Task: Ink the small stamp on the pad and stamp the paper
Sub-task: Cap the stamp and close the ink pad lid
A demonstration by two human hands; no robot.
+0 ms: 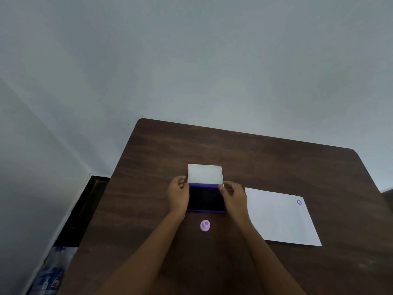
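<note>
A purple ink pad [205, 199] lies in the middle of the dark wooden table [255, 158], its dark inked face showing. Its white lid [205, 173] stands raised at the far side. My left hand [178, 196] rests against the pad's left side, fingers curled near the lid's lower left corner. My right hand [232, 198] holds the pad's right side, thumb and fingers pinching the lid's lower right corner. A small pink stamp [205, 225] stands on the table just in front of the pad, between my forearms, untouched. A white paper [280, 218] lies to the right, with a purple round print [299, 202] near its far right corner.
A plain grey wall rises behind the table. To the left, the floor drops away beside the table edge, with a dark gap [85, 209] and a bluish printed bag [51, 273] at the bottom left.
</note>
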